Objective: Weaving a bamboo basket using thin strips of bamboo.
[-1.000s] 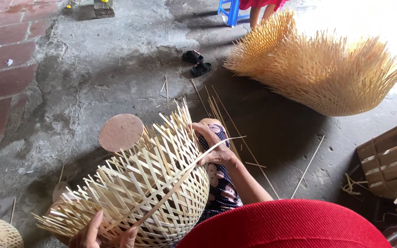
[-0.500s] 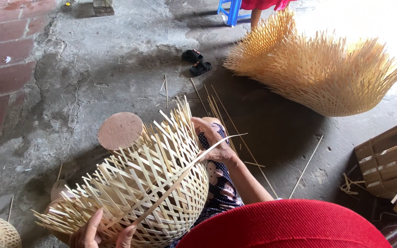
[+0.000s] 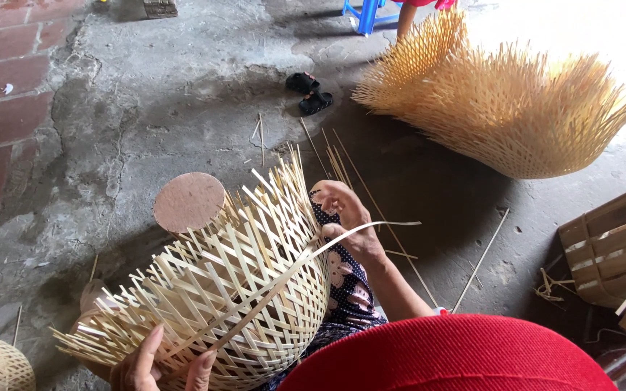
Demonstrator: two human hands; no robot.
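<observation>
A half-woven basket of pale flat bamboo strips lies tilted across the person's lap, low on the concrete floor. Its weave is an open lattice of crossing strips, tighter toward the rounded lower rim, while loose strip ends fan out spikily at the top and at the lower left. A round brown disc shows just behind its upper edge. One long strip runs diagonally over the weave and curves out to the right past the basket. The right hand sits at the basket's right edge, fingers curled and pinching this strip where it leaves the weave, wrist bent, forearm running down toward the red hat brim. The left hand is at the basket's bottom edge, fingers spread and pressed against the outside of the weave, bracing it. Beyond, near the floor's far right, lies a much larger unfinished basket bristling with upright strips, a pair of black sandals just left of it, and loose sticks scattered between. A slatted wooden crate stands at the right edge.
</observation>
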